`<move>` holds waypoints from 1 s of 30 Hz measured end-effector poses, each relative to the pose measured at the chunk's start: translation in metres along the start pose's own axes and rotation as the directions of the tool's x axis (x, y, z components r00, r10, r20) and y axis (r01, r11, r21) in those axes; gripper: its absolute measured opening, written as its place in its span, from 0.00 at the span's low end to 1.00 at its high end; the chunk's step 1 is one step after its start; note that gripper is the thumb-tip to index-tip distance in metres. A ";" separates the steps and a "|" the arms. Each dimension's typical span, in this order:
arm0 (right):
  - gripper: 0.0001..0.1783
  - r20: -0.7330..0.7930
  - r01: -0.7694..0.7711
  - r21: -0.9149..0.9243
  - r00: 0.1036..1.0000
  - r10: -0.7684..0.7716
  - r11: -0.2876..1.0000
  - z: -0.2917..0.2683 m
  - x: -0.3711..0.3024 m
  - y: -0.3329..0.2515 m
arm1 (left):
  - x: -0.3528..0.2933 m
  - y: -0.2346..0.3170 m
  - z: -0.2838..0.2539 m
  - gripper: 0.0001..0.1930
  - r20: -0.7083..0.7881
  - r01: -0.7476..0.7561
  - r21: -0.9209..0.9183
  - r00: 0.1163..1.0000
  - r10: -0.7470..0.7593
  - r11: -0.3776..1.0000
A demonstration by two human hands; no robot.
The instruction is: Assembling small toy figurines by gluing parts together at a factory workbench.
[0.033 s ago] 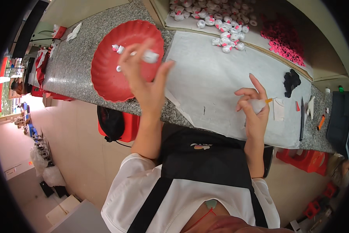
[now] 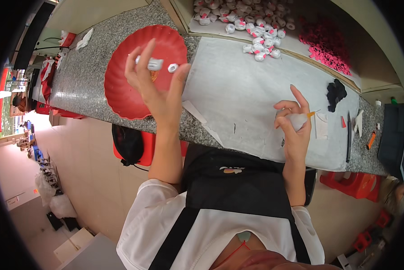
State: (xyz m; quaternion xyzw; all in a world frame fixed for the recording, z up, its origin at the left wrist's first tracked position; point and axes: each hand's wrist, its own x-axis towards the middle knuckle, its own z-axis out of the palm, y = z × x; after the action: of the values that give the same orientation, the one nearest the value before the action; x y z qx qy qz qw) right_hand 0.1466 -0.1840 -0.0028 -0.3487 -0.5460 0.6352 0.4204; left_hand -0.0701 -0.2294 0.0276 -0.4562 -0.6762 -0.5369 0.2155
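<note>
My left hand point(image 2: 157, 92) is over the red scalloped plate point(image 2: 121, 99), thumb and fingers spread apart. Small white pieces, one a ring-like piece point(image 2: 172, 68) near the thumb tip and another white piece point(image 2: 155, 64) beside the fingers, show against the plate. Whether they lie on it or hang just above it, I cannot tell. The fingers partly cover more white bits. In my right hand point(image 2: 294, 128) is a small translucent squeeze bottle point(image 2: 297, 120) with a yellow needle tip point(image 2: 311, 114), tilted to the right above the white paper sheet point(image 2: 238, 94).
Many white pieces with pink marks point(image 2: 260, 42) are heaped on the shelf and spill onto the paper. Pink pieces point(image 2: 325, 49) lie beside them. At the right are a black cloth scrap point(image 2: 335, 95), a slim black tool point(image 2: 348, 137), an orange knife point(image 2: 371, 140) and a dark case point(image 2: 393, 137).
My left hand has shifted slightly left and its fingers have lifted away from the plate's middle. The white pieces near it appear in different places. My right hand and the bottle stay put.
</note>
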 end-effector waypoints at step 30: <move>0.21 -0.127 0.092 0.139 0.989 -0.074 0.986 -0.040 -0.023 -0.011 | -0.026 0.013 0.089 0.15 0.587 -0.213 -0.284 0.732 0.345 0.935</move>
State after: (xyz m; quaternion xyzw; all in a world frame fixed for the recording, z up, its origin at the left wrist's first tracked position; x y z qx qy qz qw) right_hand 0.1939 -0.1884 0.0014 -0.3323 -0.4862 0.6324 0.5033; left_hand -0.0284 -0.1576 -0.0152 -0.7244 -0.5757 -0.3791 0.0098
